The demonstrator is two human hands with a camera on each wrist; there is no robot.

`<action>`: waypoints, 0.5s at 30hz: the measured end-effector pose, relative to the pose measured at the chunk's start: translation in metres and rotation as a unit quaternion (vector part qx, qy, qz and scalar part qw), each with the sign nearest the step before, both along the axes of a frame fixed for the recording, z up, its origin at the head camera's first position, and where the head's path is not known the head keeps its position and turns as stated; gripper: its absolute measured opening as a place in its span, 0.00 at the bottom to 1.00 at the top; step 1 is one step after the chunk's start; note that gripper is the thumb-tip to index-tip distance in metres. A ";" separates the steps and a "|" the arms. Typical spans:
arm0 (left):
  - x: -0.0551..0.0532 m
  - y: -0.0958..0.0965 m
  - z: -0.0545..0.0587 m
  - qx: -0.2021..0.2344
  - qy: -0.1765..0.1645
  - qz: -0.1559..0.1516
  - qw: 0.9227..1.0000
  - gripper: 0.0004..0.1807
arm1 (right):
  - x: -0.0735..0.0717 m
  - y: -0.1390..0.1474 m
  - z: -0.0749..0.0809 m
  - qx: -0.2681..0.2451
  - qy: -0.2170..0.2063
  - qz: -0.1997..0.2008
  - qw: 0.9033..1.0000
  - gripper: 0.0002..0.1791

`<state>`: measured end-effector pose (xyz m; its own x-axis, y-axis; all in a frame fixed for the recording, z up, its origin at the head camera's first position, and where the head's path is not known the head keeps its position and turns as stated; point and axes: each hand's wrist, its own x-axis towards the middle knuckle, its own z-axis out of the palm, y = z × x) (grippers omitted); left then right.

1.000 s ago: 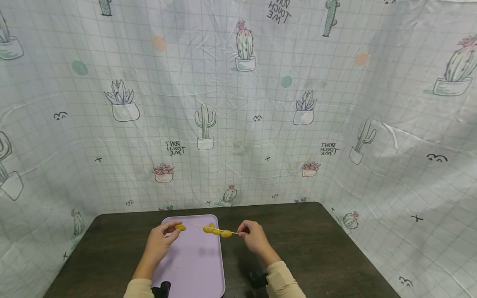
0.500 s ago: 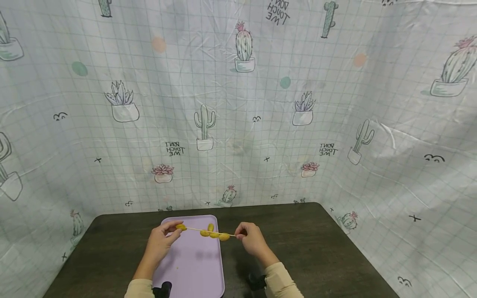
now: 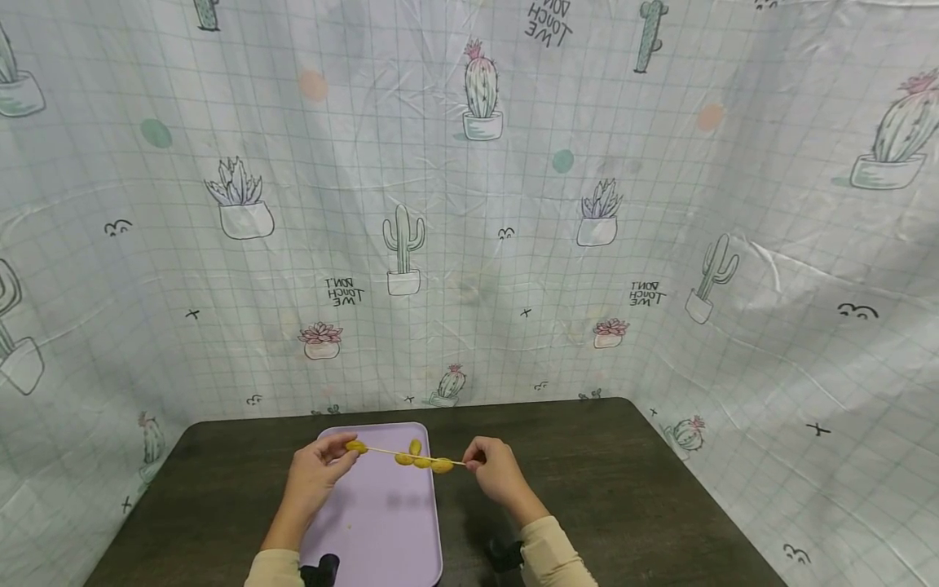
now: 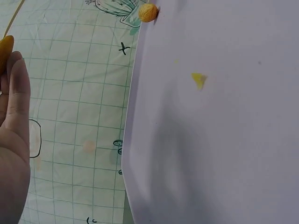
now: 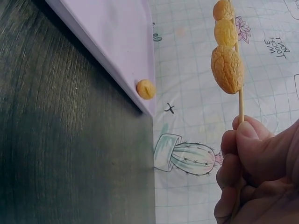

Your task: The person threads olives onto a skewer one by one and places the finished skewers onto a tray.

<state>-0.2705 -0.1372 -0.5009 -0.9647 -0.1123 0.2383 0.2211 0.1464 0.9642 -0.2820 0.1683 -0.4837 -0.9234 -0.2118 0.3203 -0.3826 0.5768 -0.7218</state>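
Observation:
My left hand point(image 3: 311, 477) pinches a small wrinkled yellow oval fruit point(image 3: 356, 447) between thumb and fingers, above the tray's left side. The thin wooden skewer point(image 3: 385, 451) runs from my right hand to this fruit, its tip meeting the fruit's right end. Three similar threaded fruits point(image 5: 227, 70) sit in a row along the skewer, closer to the right hand. Thumb and curled fingers of my right hand point(image 3: 500, 477) grip the skewer's bare near end, right of the tray. In the left wrist view, the held fruit point(image 4: 5, 52) is partly cut off.
A lilac tray point(image 3: 381, 538) lies on the dark wooden table point(image 3: 601, 489). One loose yellow fruit point(image 5: 146, 89) rests in its far right corner, and a small yellow scrap point(image 4: 198, 80) lies on its floor. Behind the table hangs a cactus-print curtain point(image 3: 469, 269).
The right hand has moved slightly left and the skewer's tip, apart from the left hand's fruit a second ago, has come to it. The left hand stays almost still.

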 end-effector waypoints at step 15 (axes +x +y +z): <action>-0.001 0.001 -0.003 0.036 -0.015 -0.013 0.999 0.15 | -0.002 -0.002 -0.001 0.002 -0.001 0.009 1.000 0.09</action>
<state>-0.2712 -0.1364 -0.5041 -0.9742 -0.1029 0.2007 0.1941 0.0702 0.9785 -0.2838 0.1665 -0.4844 -0.9198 -0.2298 0.3181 -0.3921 0.5721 -0.7203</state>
